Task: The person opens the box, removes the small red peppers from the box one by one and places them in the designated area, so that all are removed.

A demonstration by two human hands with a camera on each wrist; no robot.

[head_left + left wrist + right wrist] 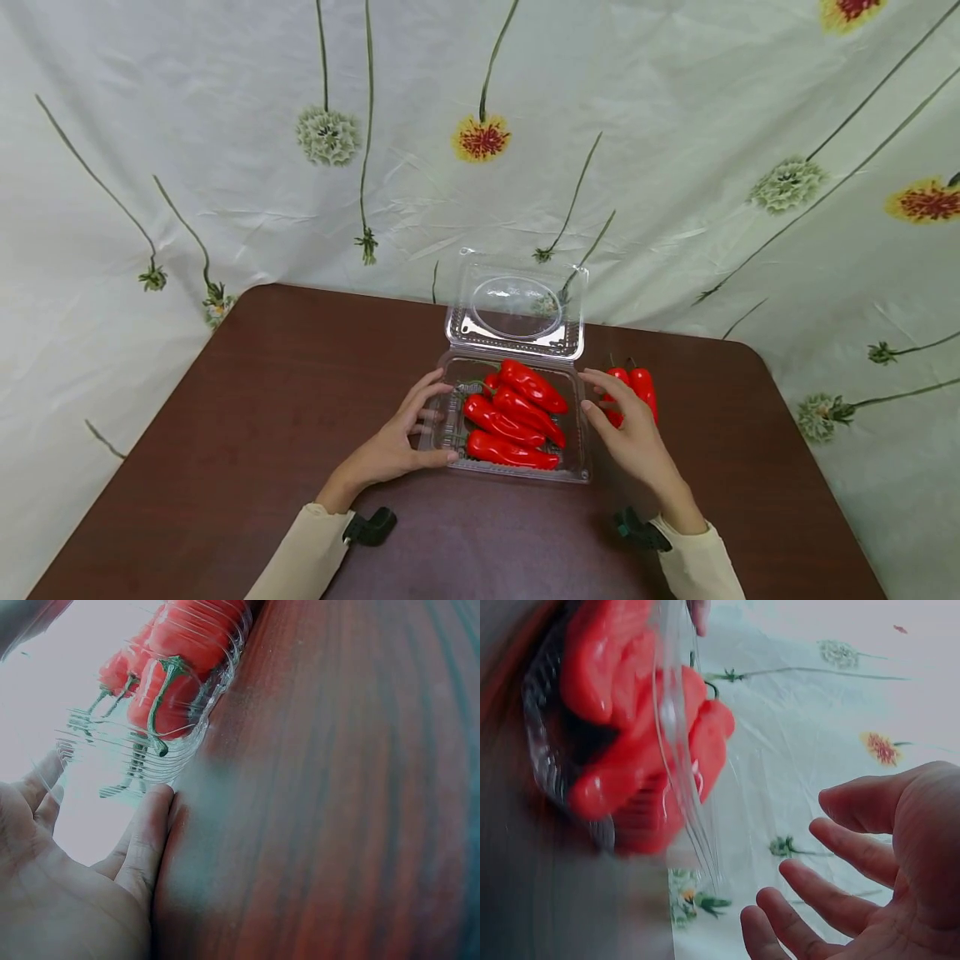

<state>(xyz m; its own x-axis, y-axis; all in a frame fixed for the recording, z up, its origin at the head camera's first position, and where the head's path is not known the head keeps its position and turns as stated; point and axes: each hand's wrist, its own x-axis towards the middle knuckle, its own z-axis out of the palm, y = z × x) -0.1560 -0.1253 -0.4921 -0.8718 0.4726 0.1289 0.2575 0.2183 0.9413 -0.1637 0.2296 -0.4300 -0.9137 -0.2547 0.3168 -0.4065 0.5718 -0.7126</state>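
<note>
Left hand (397,446): fingers spread, gripping nothing, fingertips at the left side of the clear plastic box (517,475) — we suppose to steady it. Right hand (637,433): released, fingers extended just beside the box's right edge, perhaps to mirror the left. Box: on the brown table (300,375), between both hands, holding several red peppers (504,421), laid side by side, we judge, to fit together. Beyond the right hand: two more peppers (643,387), partly hidden. Lid (517,343): raised at the far edge, leaving the contents reachable. Behind, we list flowered cloth (225,125).
</note>
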